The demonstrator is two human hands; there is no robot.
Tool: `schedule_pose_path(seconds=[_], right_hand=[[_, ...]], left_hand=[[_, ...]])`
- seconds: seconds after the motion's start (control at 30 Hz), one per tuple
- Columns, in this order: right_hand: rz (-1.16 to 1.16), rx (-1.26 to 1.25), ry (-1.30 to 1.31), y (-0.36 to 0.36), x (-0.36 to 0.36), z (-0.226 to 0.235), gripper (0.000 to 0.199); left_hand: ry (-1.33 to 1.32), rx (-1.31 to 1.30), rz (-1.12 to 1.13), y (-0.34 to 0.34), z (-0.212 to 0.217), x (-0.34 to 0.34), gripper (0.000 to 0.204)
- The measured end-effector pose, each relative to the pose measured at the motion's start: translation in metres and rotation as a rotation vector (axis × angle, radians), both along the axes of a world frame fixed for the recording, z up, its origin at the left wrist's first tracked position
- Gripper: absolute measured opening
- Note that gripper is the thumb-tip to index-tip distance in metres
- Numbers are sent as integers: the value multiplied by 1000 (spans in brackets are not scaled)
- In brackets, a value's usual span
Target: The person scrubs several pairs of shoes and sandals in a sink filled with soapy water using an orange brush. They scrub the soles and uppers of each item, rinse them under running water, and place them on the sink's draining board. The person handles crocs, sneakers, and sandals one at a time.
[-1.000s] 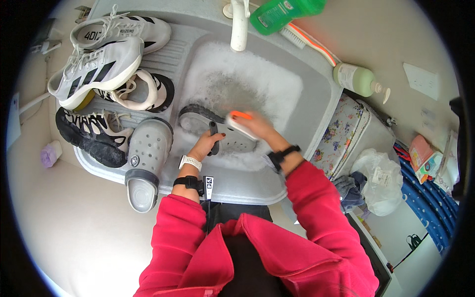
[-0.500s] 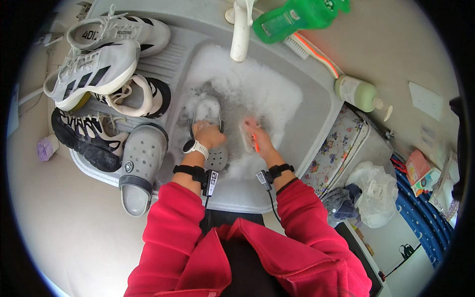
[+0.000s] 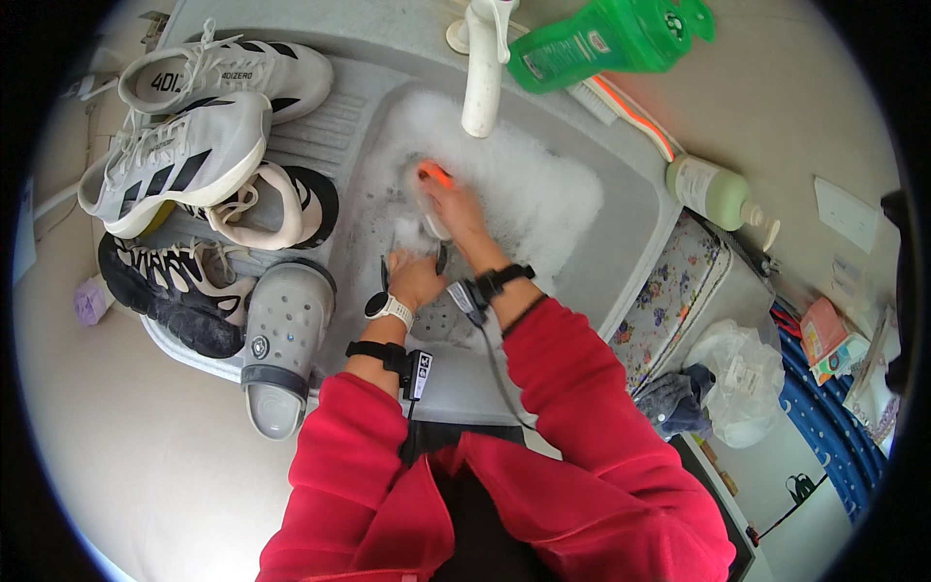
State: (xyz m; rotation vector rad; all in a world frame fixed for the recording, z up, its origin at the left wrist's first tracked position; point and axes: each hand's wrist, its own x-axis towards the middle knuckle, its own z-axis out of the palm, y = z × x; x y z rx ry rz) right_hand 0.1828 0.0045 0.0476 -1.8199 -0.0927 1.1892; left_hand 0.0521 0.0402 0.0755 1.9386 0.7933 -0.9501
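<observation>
In the soapy sink (image 3: 635,228), my left hand (image 3: 417,279) is closed on a wet grey clog (image 3: 407,234), its fingers partly hidden. Suds cover much of the clog. My right hand (image 3: 460,211) reaches over it from the right, wrapped round a white and orange scrubbing brush (image 3: 433,174). The brush is against or just above the far part of the clog; its bristles are hidden. A grey surface with round holes (image 3: 438,318) shows in the water nearer me; I cannot tell whether it belongs to a clog.
Another grey clog (image 3: 291,320) stands on the left ledge beside a dark sneaker (image 3: 184,301) and stacked white sneakers (image 3: 184,160). Over the sink hangs a white faucet (image 3: 482,87). Behind lie a green bottle (image 3: 592,48), a long-handled brush (image 3: 632,116) and a pump bottle (image 3: 713,189).
My right hand has carried the brush left and away from me, from the suds onto or over the clog. The left hand has shifted slightly nearer me. The view has tilted a little.
</observation>
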Motion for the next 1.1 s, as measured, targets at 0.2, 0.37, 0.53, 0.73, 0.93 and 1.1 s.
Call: schedule_pose_path(seconds=[0.2,0.37,0.53,0.73,0.93,1.1], right_hand=[[-68,-100,251,-33,4,9,29],[22,34,199,-38,12,-25,27],[-99,-215,395,-54,-3,-4,30],[-157,28,446,-27,-10,34,33],[-145,-157,581,-70,-21,14,37],[-169,-4,504,-46,-8,7,31]], left_hand=[[-14,-65,93,1,-3,-4,46],[-139,-44,162,-9,-20,-13,50],[-237,-4,122,-1,-30,-28,46],[-225,-201,231,26,-17,-49,38],[-264,-50,236,8,-16,-48,41],[-231,63,134,7,-13,-39,47]])
